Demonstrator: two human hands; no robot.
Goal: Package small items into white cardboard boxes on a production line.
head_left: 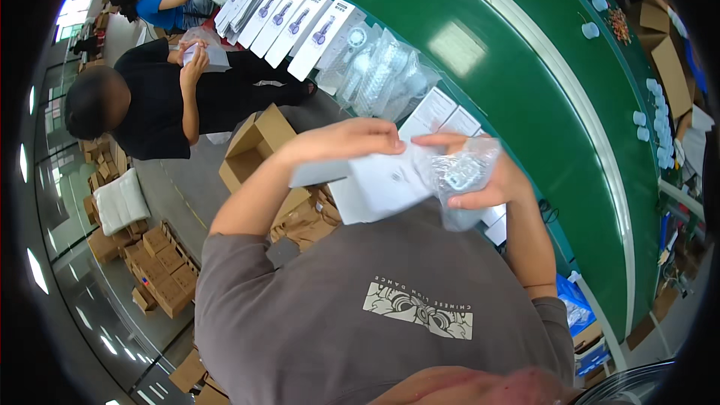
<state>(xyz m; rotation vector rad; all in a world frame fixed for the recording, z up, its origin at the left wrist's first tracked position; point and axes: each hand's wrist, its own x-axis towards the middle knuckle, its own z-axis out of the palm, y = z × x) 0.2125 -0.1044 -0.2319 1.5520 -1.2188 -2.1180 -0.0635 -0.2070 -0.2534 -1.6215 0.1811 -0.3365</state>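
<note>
My left hand (367, 137) is closed on the upper edge of a white carton (386, 184), held in front of my chest. One flap (319, 172) of it sticks out to the left. My right hand (499, 184) wraps round a clear plastic bag (466, 172) with a whitish item inside, whose kind I cannot make out. This bag is at the carton's right end, and a finger of my right hand reaches over to the carton's edge. Behind my hands, more white cartons (431, 112) lie along the green table's near edge.
Several clear-bagged items (375, 75) lie on the green table (540, 112), near a row of printed white boxes (322, 37). An open cardboard box (251, 146) stands at my left. A co-worker in black (150, 97) handles a white package further left. Pale blue parts (660, 127) line the far right.
</note>
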